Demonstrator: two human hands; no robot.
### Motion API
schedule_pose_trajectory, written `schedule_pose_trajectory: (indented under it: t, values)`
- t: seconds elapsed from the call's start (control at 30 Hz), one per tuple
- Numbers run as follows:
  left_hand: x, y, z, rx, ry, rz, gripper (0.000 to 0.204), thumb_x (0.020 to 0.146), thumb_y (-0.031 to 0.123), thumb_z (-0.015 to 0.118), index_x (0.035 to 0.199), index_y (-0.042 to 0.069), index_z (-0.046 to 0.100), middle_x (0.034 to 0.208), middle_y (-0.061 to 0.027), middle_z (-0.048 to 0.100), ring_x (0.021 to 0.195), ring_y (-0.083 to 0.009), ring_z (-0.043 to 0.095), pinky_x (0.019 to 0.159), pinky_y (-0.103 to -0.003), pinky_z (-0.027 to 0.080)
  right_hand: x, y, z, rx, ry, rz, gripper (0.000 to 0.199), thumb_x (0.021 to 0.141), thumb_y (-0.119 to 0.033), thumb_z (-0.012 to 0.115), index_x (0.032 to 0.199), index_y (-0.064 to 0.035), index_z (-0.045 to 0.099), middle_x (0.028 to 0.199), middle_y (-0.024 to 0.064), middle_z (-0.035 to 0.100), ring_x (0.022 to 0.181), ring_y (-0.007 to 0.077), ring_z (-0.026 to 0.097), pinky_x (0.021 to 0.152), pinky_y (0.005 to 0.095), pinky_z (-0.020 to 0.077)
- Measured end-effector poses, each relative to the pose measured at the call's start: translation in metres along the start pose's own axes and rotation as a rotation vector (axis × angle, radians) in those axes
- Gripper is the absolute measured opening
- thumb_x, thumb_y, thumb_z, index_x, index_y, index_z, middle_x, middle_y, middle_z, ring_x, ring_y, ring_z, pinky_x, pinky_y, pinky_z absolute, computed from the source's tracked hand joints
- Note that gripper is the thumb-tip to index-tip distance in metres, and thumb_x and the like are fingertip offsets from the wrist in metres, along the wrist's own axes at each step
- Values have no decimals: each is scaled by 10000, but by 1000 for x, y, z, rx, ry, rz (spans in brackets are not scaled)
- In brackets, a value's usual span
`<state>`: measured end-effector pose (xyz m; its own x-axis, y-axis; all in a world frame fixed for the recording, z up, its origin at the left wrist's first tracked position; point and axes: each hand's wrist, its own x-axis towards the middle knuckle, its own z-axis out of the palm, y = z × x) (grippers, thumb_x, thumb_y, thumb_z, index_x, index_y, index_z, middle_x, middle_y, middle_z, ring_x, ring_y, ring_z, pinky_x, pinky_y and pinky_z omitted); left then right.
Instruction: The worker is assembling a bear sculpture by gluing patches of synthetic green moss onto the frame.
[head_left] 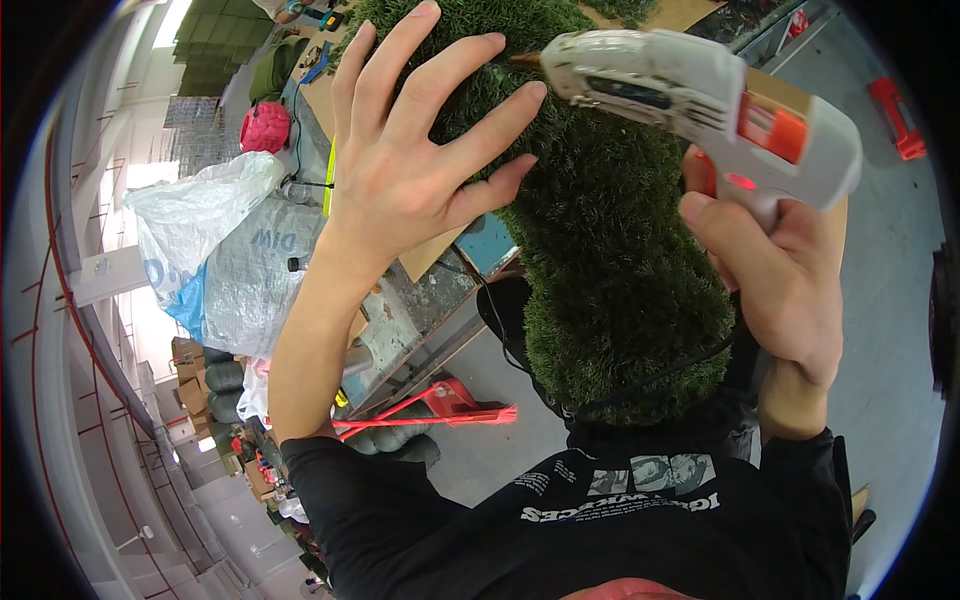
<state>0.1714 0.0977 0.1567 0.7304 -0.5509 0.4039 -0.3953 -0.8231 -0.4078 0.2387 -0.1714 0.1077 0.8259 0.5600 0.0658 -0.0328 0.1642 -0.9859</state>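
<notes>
A long shape covered in green artificial grass (610, 230) stretches from the workbench back toward my lap. My left hand (415, 150) lies over its far left part with the fingers spread, and nothing is in its grip. Wrapped round the handle of a white glue gun (650, 75) with an orange-red inner part is my right hand (765, 260). The gun's brown nozzle points left, close to the grass and near my left fingertips. Whether the nozzle touches the grass I cannot tell. A black cord (660, 375) crosses the near end of the grass shape.
Plastic bags (235, 250) and a pink-red round bundle (265, 128) are on the left. The workbench (400, 320) has a paint-stained edge. Below it on the floor are a red broom and dustpan (450, 405). A red object (897, 118) lies on the right floor. A cordless drill (315, 15) is at the back.
</notes>
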Motion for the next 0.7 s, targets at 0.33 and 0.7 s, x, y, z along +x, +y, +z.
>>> schedule_pose_trajectory:
  t: [0.33,0.7]
  values:
    - [4,-1,1,-29,23,5,354,804,346,804,1118,183,781,1340,-129,612,1358,-425,478,1099,-627,396,-50,9,-30,100,55,126,300,880,-171,682,1016,93,637,951,124,603,509,73,453,432,220,343]
    - [-11,-23,16,29,178,146,429,778,291,798,1184,179,719,1353,-138,581,1353,-409,476,1111,-596,381,-144,46,54,87,-722,24,323,809,35,697,1121,16,617,885,160,595,697,337,613,618,379,497]
